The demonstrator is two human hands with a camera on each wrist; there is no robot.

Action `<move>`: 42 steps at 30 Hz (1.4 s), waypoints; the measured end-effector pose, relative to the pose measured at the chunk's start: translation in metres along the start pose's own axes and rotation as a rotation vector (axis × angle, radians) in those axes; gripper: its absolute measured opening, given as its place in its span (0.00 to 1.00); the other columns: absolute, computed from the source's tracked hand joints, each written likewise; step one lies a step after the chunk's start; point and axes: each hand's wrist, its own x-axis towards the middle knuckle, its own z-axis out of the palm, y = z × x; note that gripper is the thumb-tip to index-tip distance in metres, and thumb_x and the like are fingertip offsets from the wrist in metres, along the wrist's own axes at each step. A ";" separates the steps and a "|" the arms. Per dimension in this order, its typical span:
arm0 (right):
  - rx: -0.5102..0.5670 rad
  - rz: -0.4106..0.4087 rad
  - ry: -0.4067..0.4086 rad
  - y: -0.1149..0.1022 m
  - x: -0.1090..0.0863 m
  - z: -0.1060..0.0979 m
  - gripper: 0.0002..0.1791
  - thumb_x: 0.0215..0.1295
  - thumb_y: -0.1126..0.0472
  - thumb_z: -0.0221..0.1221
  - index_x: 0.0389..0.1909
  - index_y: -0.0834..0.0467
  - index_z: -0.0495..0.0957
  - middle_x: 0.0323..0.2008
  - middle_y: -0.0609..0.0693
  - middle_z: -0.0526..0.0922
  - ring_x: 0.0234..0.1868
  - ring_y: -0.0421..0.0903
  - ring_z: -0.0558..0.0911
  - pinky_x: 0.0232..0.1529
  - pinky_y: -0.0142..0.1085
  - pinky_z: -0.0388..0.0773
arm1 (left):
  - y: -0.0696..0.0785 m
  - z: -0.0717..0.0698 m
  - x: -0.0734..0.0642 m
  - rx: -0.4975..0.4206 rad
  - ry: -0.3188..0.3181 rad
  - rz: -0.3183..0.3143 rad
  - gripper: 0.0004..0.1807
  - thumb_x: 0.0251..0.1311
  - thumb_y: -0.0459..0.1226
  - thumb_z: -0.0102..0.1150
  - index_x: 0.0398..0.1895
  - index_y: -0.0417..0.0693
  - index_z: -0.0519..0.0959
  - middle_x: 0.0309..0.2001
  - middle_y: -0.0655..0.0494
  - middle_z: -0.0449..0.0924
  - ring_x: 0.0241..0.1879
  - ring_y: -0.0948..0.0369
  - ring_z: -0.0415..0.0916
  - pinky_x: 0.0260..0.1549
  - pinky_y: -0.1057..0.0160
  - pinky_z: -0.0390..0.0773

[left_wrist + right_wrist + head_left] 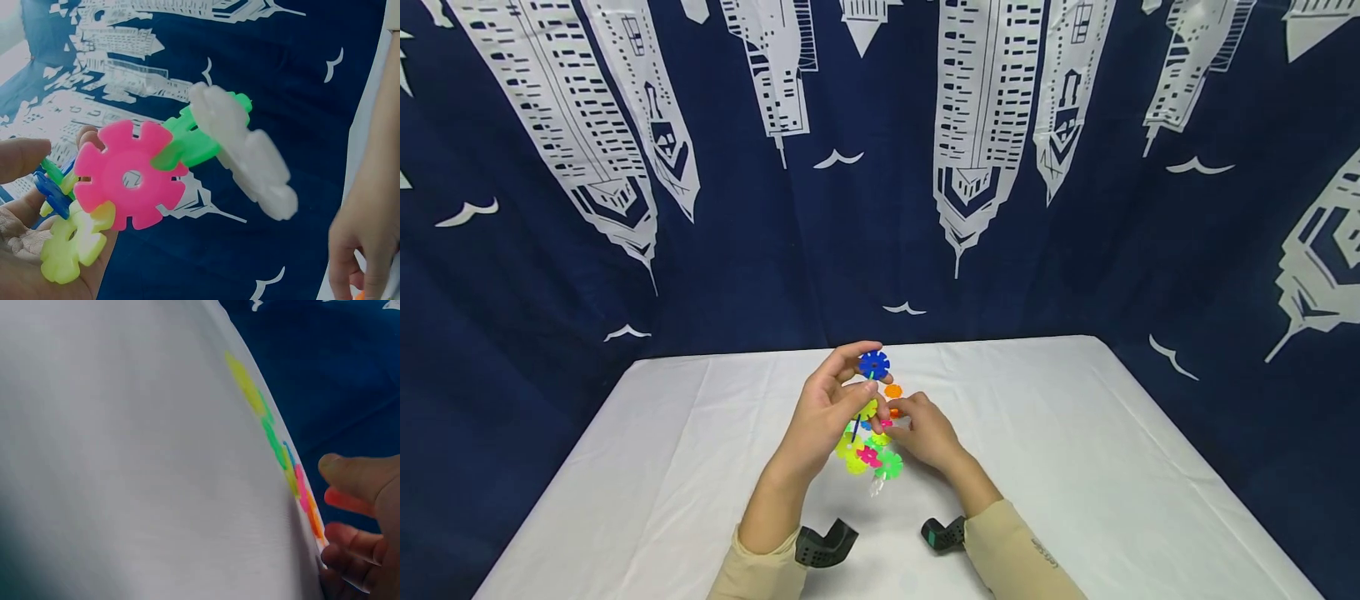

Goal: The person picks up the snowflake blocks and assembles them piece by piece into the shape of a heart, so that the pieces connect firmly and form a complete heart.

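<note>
My left hand (823, 408) is raised above the table, gripping a joined cluster of notched, flower-shaped plastic discs. In the head view, its blue disc (874, 364) is on top. The left wrist view shows the cluster's pink disc (128, 178), yellow disc (72, 244), green disc (194, 140) and white disc (244, 153) slotted together. Lower and to the right, my right hand (928, 433) is over loose discs, an orange disc (347, 501) pinched between thumb and fingers. Part of that disc is hidden by the fingers.
Loose discs lie below the hands, among them a green disc (890, 465) and a pink disc (868, 456). Another orange disc (892, 390) is just beyond. A white cloth (1075, 467) covers the table; a blue printed curtain (850, 250) hangs behind it.
</note>
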 end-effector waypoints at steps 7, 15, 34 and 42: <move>-0.111 0.010 0.006 0.000 -0.008 0.009 0.26 0.57 0.52 0.71 0.57 0.51 0.82 0.41 0.51 0.77 0.42 0.46 0.76 0.40 0.38 0.75 | 0.000 0.000 0.000 0.004 0.008 0.000 0.24 0.71 0.29 0.51 0.69 0.47 0.66 0.49 0.44 0.78 0.28 0.61 0.81 0.33 0.66 0.83; -0.154 -0.029 0.041 0.003 -0.009 0.012 0.20 0.57 0.52 0.72 0.50 0.51 0.85 0.39 0.47 0.76 0.42 0.44 0.75 0.38 0.36 0.74 | 0.000 0.001 0.001 -0.005 0.009 0.002 0.25 0.70 0.29 0.52 0.69 0.46 0.67 0.52 0.32 0.75 0.30 0.58 0.82 0.32 0.67 0.84; 0.365 0.018 0.215 -0.003 -0.011 -0.020 0.06 0.64 0.63 0.57 0.27 0.52 0.76 0.17 0.50 0.78 0.16 0.40 0.74 0.19 0.29 0.70 | -0.003 0.004 0.001 -0.049 -0.011 -0.002 0.23 0.70 0.29 0.51 0.67 0.46 0.67 0.51 0.37 0.77 0.30 0.59 0.83 0.37 0.55 0.88; 0.698 -0.098 0.253 -0.017 -0.015 -0.056 0.08 0.73 0.63 0.57 0.40 0.65 0.72 0.30 0.68 0.86 0.18 0.58 0.80 0.21 0.34 0.80 | -0.003 0.006 0.001 -0.056 -0.020 -0.021 0.24 0.70 0.30 0.53 0.67 0.45 0.67 0.48 0.44 0.78 0.30 0.59 0.84 0.36 0.54 0.88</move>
